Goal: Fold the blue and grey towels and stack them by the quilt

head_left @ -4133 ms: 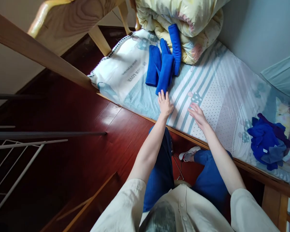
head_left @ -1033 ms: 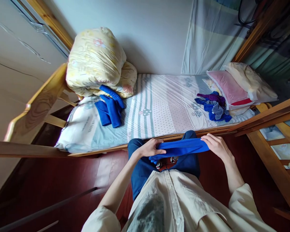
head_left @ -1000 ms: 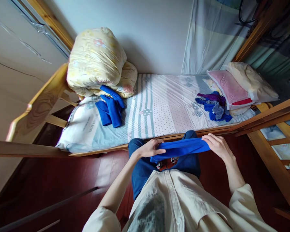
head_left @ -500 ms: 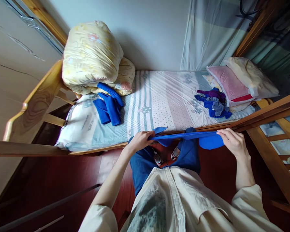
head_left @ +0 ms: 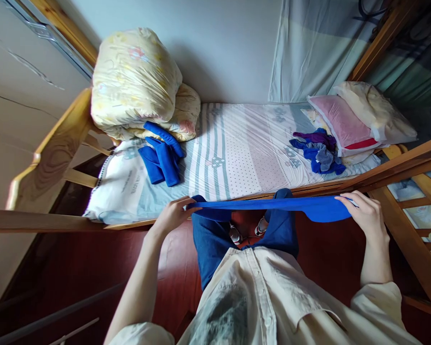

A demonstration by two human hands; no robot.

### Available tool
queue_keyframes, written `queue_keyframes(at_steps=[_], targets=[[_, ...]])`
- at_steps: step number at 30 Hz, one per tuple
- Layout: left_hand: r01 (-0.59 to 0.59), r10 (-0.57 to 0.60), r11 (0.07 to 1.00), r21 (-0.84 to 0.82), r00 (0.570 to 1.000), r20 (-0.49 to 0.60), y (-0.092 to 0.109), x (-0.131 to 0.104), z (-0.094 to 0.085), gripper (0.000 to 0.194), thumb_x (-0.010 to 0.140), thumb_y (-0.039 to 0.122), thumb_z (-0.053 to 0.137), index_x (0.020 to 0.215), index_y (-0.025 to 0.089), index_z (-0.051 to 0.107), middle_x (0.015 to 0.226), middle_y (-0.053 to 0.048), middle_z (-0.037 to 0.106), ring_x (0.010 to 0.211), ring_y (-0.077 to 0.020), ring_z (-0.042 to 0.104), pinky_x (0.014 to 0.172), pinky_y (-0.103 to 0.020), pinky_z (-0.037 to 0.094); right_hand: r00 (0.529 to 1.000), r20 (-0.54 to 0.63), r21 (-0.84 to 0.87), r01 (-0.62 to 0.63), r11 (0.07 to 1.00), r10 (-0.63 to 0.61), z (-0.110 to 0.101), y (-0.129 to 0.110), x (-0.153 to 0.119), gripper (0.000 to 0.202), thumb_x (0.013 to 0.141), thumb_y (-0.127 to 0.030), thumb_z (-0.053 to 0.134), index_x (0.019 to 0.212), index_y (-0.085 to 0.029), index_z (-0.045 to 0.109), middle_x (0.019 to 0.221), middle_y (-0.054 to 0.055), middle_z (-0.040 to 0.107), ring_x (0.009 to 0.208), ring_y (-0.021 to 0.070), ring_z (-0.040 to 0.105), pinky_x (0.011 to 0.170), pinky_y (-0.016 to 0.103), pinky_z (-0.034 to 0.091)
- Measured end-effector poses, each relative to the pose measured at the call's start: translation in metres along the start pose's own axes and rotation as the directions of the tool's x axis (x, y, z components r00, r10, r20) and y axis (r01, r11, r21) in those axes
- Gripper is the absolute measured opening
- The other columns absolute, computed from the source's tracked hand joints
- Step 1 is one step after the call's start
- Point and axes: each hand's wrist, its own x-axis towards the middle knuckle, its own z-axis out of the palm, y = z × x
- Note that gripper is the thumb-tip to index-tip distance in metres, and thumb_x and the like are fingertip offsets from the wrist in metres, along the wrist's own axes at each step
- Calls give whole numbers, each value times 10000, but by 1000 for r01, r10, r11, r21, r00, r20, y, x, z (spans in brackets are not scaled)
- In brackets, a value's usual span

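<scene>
Left hand (head_left: 175,215) (nine o'clock) and right hand (head_left: 365,209) (three) are pinching a blue cloth strip (head_left: 283,205) taut, probably needing even tension next.

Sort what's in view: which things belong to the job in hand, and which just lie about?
Job:
- blue cloth, held by left hand and right hand
- folded cloths, likely
- crumpled heap, likely

Lying about, seemingly:
- quilt
- pink pillow
- cream bundle

Matt blue cloth (head_left: 273,204), glossy wooden headboard (head_left: 57,143)
</scene>
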Motion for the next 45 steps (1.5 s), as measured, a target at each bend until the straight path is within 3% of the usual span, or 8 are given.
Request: queue_keyframes(at_steps=[7, 13, 18, 25, 32, 35, 39, 45], targets=[[39, -63, 994, -99, 964, -257, 2, -22, -42, 483, 913, 639, 537, 880, 200, 734, 895, -5, 754, 727, -124, 645, 674, -214, 564, 997, 18, 167, -71, 983, 69, 2, 7, -3, 136, 971, -367, 743, 869, -285, 778, 762, 2, 747, 621, 176, 708, 643, 308, 606], [41, 18, 994, 104, 863, -506, 9, -35, -70, 440, 924, 610, 593, 804, 208, 724, 722, 28, 672, 660, -109, 588, 646, -213, 537, 996, -28, 195, -75, 978, 82, 4, 15, -3, 142, 993, -227, 682, 977, -302, 800, 899, 29, 788, 782, 206, 759, 781, 351, 642], [-21, 124, 980, 199, 843, -523, 3, -41, -78, 408, 985, 564, 549, 834, 237, 740, 802, 20, 730, 752, -134, 671, 780, -261, 586, 999, -23, 117, -45, 992, 48, 9, 26, -5, 251, 1027, -162, 574, 1054, -266, 800, 968, 68, 794, 861, 223, 749, 827, 373, 630], [-218, 468, 868, 445, 659, -590, -26, -27, -79, 246, 1008, 318, 597, 869, 231, 779, 842, -26, 724, 716, -140, 670, 711, -240, 552, 990, 14, 7, -139, 990, 139, 28, 51, -2, 249, 1036, -229, 545, 1044, -258, 792, 943, 59, 802, 887, 229, 734, 865, 364, 615], [-156, 485, 858, 490, 559, -672, -18, -26, -91, 206, 980, 268, 632, 856, 220, 789, 770, -8, 724, 631, -132, 643, 593, -231, 493, 976, -6, -67, -218, 974, 218, 33, 61, 12, 309, 1054, -276, 501, 1011, -224, 803, 972, 98, 819, 932, 234, 736, 906, 353, 600], [-164, 437, 891, 424, 564, -701, -14, -37, -93, 208, 962, 226, 612, 883, 225, 804, 752, 3, 729, 606, -132, 652, 564, -239, 492, 973, 1, -80, -230, 970, 231, 32, 59, 8, 327, 1049, -297, 508, 979, -190, 809, 939, 126, 821, 908, 232, 744, 897, 329, 599], [-150, 330, 940, 305, 623, -709, -6, -58, -96, 235, 927, 197, 593, 904, 268, 816, 739, 27, 731, 631, -150, 690, 597, -270, 542, 956, 41, -50, -289, 956, 291, 26, 55, -1, 318, 1023, -346, 547, 944, -190, 813, 937, 129, 824, 851, 239, 770, 863, 327, 607], [-75, 155, 986, 151, 751, -642, 13, -75, -111, 226, 904, 274, 593, 854, 326, 807, 751, 55, 733, 603, -143, 689, 569, -271, 568, 840, 239, 15, -504, 863, 487, 7, 55, 4, 277, 938, -378, 600, 944, -223, 829, 666, 43, 767, 616, 227, 756, 704, 318, 605]])
